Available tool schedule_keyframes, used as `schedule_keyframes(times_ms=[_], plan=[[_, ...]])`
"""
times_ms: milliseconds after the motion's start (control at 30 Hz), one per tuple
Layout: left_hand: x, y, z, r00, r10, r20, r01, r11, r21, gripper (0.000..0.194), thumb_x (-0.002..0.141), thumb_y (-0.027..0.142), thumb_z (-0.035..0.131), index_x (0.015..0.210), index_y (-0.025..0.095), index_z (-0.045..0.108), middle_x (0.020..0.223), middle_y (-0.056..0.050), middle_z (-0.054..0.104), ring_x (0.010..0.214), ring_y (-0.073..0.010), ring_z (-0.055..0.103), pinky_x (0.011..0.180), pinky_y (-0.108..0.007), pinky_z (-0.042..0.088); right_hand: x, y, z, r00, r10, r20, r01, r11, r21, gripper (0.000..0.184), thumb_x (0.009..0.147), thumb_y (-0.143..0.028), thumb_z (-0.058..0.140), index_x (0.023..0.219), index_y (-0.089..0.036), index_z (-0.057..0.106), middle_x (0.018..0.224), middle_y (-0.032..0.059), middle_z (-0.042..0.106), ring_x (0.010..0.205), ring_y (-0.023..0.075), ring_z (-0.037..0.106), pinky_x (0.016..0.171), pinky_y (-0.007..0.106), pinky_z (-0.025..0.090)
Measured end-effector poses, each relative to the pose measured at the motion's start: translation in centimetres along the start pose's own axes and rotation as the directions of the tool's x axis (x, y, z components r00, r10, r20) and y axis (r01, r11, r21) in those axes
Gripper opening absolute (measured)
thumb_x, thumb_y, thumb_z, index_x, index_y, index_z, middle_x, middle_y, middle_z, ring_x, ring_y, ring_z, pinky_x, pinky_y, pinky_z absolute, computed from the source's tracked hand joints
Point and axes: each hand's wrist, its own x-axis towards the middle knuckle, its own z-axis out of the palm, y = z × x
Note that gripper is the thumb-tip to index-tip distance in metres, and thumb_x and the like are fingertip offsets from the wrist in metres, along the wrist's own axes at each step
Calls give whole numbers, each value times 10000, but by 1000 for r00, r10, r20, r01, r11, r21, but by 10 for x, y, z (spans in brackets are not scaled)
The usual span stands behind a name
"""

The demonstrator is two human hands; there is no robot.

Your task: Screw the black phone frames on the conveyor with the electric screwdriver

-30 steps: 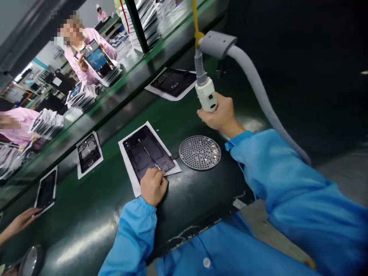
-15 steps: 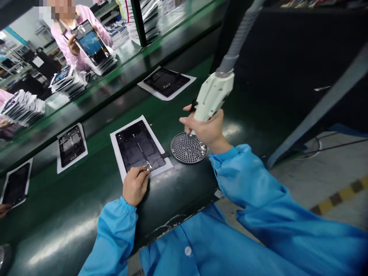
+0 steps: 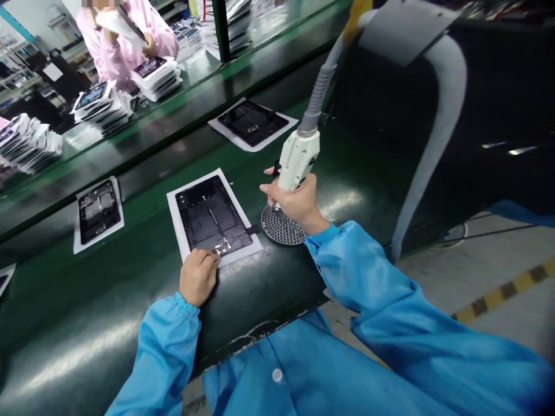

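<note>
A black tablet housing point(image 3: 212, 216) lies on white paper in front of me, a small circuit board point(image 3: 222, 247) at its near end. My left hand point(image 3: 199, 276) is closed at the housing's near edge, fingers curled together beside that board; its fingertips are partly hidden. In my right hand point(image 3: 299, 199) is a pale electric screwdriver point(image 3: 299, 156), tilted, with a ribbed hose point(image 3: 321, 89) running up from its top. Its lower end points down at a round perforated screw tray point(image 3: 280, 226) just right of the housing.
More housings on paper lie on the green conveyor belt point(image 3: 130, 289): one farther off point(image 3: 254, 123), another to the left point(image 3: 99, 211). Across the line, a person in pink point(image 3: 124, 55) handles a sheet-backed unit behind stacks point(image 3: 102, 110). A grey strap point(image 3: 427, 150) hangs at right.
My right hand and the screwdriver have moved left over the screw tray. My left hand has drawn slightly back, uncovering the circuit board. Across the line, the person has tilted the held unit.
</note>
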Motion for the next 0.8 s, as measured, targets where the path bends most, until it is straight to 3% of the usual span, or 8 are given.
schedule_keyframes(times_ms=[533, 800], plan=[[-3, 2, -1, 999, -31, 7, 32, 999, -18, 135, 906, 201, 548, 895, 153, 673, 855, -65, 671, 795, -181, 594, 713, -313, 531, 0, 6, 0, 1000, -19, 1, 19, 1000, 6, 156, 644, -161, 703, 747, -193, 591, 431, -68, 523, 427, 115, 521, 479, 285, 493], [3, -1, -2, 986, -159, 57, 166, 977, -134, 153, 914, 243, 543, 914, 183, 683, 906, -54, 690, 846, -175, 636, 762, -301, 539, -1, 5, 1, 1000, 8, 10, -7, 999, -32, 149, 641, -164, 703, 741, -194, 597, 435, -76, 524, 387, 102, 488, 494, 300, 505]])
